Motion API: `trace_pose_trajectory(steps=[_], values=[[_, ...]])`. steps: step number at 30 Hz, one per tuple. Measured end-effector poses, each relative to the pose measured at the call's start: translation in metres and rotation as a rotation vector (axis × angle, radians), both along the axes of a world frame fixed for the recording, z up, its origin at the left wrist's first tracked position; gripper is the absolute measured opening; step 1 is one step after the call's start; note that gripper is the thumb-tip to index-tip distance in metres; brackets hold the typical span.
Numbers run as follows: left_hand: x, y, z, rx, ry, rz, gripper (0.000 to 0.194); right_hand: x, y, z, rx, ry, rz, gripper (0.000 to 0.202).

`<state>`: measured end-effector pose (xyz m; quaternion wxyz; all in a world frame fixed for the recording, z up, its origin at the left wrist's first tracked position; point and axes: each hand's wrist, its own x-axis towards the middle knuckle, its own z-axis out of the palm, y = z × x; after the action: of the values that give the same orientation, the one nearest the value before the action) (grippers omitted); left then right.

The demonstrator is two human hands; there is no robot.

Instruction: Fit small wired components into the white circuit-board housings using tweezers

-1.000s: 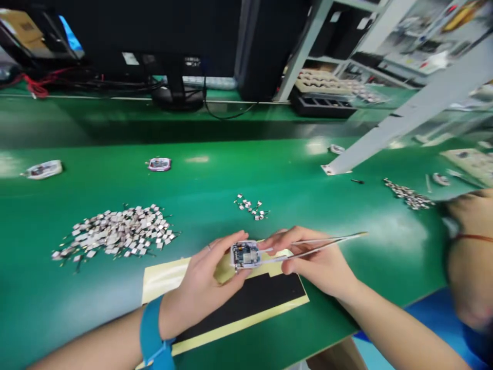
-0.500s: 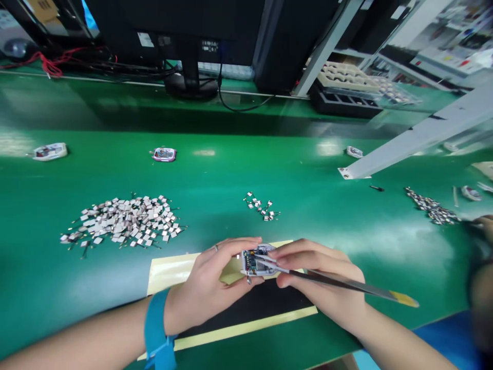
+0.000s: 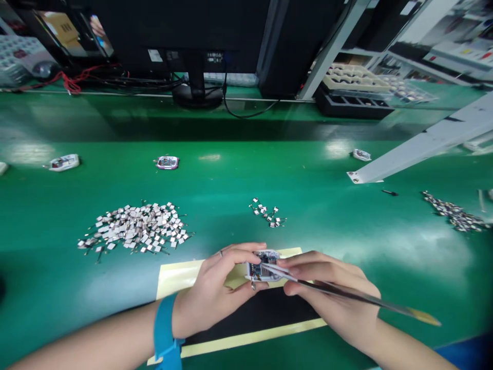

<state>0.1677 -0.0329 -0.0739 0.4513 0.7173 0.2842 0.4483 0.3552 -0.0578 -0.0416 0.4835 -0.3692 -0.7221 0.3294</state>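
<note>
My left hand (image 3: 217, 288), with a blue strap around its wrist, is closed on a small white device housing (image 3: 278, 254) that has a circuit board inside. Its index fingertip lies over the board's upper left part, and the thumb is at the lower edge. In my right hand (image 3: 333, 290) is a pair of metal tweezers (image 3: 346, 293), its tips touching or just above the board. The right fingertips are close to the housing's right edge. Beneath both hands lies a black mat (image 3: 246, 318) with pale yellow borders.
A big pile of small silvery parts with short leads (image 3: 140, 228) lies at left, a few more (image 3: 269, 213) ahead, others (image 3: 454, 210) at right. Similar open housings (image 3: 167, 163) stand farther back. A white post (image 3: 423, 139) slants across the right; a monitor (image 3: 196, 85) stands behind.
The whole view has shifted, so the bench contents sit farther right and slightly lower. My left index finger has moved onto the board. The tweezers remain at the board.
</note>
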Motion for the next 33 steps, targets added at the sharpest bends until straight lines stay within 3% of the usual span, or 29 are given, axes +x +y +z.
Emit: trace_pose_trajectory(steps=[4, 12, 18, 26, 33], values=[[-0.003, 0.002, 0.003, 0.091, 0.054, 0.007, 0.014, 0.003, 0.002, -0.001, -0.127, 0.065, 0.057, 0.030], [-0.006, 0.001, 0.004, 0.147, 0.086, -0.049, 0.011, -0.004, 0.000, 0.000, 0.039, 0.018, 0.022, 0.028], [-0.007, 0.002, 0.006, 0.098, 0.075, -0.074, 0.002, -0.001, -0.005, -0.001, 0.008, 0.051, -0.008, 0.028], [-0.007, 0.002, 0.002, 0.049, -0.002, -0.035, 0.020, 0.001, -0.005, 0.004, -0.007, 0.042, 0.053, 0.031], [-0.006, 0.002, 0.002, 0.033, 0.005, -0.032, 0.022, 0.001, -0.008, 0.006, -0.011, 0.003, 0.093, 0.027]])
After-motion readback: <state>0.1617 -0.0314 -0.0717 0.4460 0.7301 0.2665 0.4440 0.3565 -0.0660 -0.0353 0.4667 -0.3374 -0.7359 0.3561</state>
